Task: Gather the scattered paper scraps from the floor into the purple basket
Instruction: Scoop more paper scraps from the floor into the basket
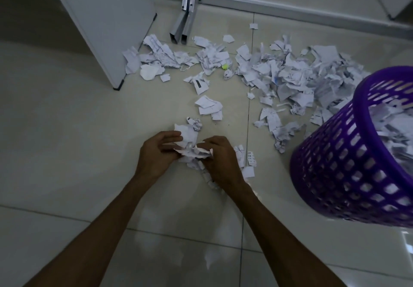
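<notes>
My left hand [156, 152] and my right hand [220, 160] meet low over the tiled floor, both gripping one bunch of white paper scraps [190, 147] between them. A few loose scraps [249, 163] lie just right of my right hand. A big heap of torn paper [288, 78] spreads across the floor further back, with smaller scraps [209, 106] in between. The purple basket [335, 170] stands at the right, leaning in the view, with scraps inside it.
A white cabinet panel [107, 22] stands at the back left. Metal rails [185, 25] lean on the floor behind the paper. A small yellow-green object [225, 66] lies among the scraps. Bare tiles [67, 130] stretch to the left.
</notes>
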The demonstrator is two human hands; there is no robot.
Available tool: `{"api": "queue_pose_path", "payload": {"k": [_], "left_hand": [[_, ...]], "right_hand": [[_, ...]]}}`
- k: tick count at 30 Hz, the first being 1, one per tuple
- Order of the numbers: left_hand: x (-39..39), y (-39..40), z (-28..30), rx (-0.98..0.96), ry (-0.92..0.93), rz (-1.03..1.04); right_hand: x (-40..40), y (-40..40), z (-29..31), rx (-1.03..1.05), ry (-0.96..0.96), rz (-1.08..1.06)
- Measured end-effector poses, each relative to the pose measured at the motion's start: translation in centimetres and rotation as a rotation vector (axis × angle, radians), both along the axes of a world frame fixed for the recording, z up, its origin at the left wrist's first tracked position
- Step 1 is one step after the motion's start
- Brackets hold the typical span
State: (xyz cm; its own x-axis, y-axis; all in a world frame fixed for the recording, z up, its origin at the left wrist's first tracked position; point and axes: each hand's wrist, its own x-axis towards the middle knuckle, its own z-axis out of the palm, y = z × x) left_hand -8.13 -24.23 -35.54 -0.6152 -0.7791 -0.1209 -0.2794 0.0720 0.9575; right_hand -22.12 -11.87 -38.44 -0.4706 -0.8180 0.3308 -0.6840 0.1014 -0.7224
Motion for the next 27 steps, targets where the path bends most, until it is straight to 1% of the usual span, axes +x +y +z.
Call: {"api": "queue_pose_path", "payload": {"k": [1,4,7,8,9,12,15,21,24,27], "left_hand": [[0.1,-0.1,0.1,0.029,0.011,0.033],[0.0,0.1,1.1,0.126,0.059,0.149],[-0.8,0.3,3.0,0.194,0.106,0.207],[-1.2,0.4,4.1,0.212,0.132,0.206],[-1.6,0.5,5.2,0.227,0.151,0.201],[-3.2,0.9,8.8,0.243,0.188,0.184],[-5.1,1.8,13.1,0.257,0.240,0.150],[-9.6,5.1,20.2,0.316,0.326,0.052],[-12.1,7.6,22.2,0.342,0.275,-0.060],[-14.2,10.7,22.5,0.314,0.148,-0.226]], "right_hand": [[0.0,-0.1,0.5,0.035,-0.096,-0.027],[-0.3,-0.1,3.1,0.136,-0.333,-0.203],[-0.8,-0.2,6.5,0.125,-0.711,-0.423],[-1.1,-0.2,7.8,0.113,-0.792,-0.454],[-1.5,-0.3,8.9,0.107,-0.825,-0.459],[-2.8,-0.6,13.0,0.048,-0.841,-0.440],[-4.2,0.0,18.5,0.009,-0.845,-0.460],[-8.2,3.0,28.5,-0.082,-0.679,-0.492],[-10.4,5.7,31.3,-0.111,-0.637,-0.535],[-12.5,9.4,31.5,-0.120,-0.583,-0.615]]}}
